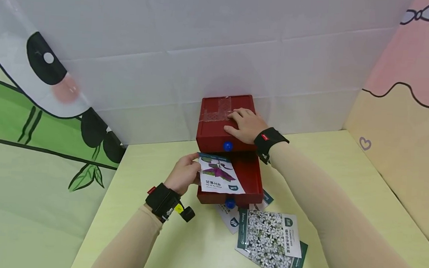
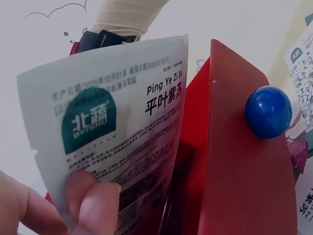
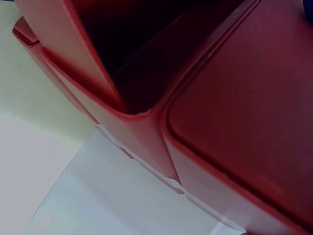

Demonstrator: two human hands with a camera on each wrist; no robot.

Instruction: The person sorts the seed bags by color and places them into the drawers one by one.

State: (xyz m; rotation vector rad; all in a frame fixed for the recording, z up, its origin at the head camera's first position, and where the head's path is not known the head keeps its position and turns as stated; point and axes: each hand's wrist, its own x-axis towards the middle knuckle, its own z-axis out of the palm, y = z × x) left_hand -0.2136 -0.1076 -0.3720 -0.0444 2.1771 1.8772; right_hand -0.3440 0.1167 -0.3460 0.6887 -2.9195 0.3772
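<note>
- Our left hand (image 1: 184, 176) pinches a seed packet (image 1: 220, 174) by its edge, holding it over the pulled-out lower drawer (image 1: 250, 181) of the red drawer box (image 1: 225, 122); not yet laid inside, we judge.
- Our right hand (image 1: 245, 125) rests flat and relaxed on the box top, grasping nothing.
- Other packets (image 1: 272, 240) lie on the bench (image 1: 200, 248) just in front of the drawer, seemingly left to stow.

Left hand (image 1: 184, 175) pinches with curled fingers; right hand (image 1: 245, 125) rests flat.
</note>
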